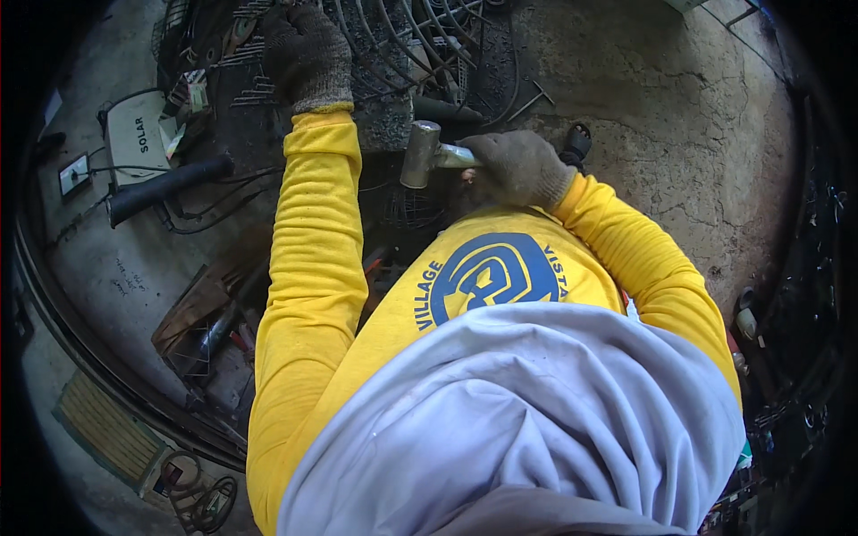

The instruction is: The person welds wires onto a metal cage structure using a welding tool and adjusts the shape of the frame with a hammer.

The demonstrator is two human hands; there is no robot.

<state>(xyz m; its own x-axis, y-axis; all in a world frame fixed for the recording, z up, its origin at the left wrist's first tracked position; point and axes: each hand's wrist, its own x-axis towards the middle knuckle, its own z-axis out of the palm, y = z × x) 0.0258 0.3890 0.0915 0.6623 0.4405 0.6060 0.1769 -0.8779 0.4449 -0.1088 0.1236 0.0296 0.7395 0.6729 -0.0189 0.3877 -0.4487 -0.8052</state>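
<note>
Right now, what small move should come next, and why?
Probably bring the hammer forward, away from the yellow shirt: the gloved right hand grips it close in, while the gloved left hand is out beside the curved metal bars.

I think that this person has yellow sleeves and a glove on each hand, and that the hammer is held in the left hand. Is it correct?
One point is wrong: the head view shows the hammer in the right hand, not in the left hand. The yellow sleeves and the glove on each hand are as you say.
</note>
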